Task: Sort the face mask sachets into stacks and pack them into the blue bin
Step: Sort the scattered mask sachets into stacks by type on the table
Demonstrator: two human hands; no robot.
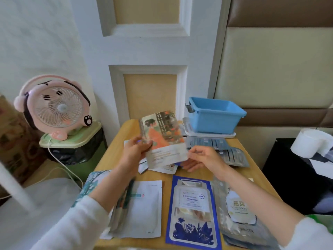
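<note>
Over the table (252,170), left hand (137,150) fingers (145,143) pinch the painted sachet (162,134) at its left edge, right hand (203,157) fingers (194,151) pinch its lower right corner.

Blue bin (215,114); orange-robed figure on lifted sachet (162,136).

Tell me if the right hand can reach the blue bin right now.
Probably yes: the blue bin sits open just beyond the right hand, only flat grey sachets between, though it pinches the painted sachet.
</note>
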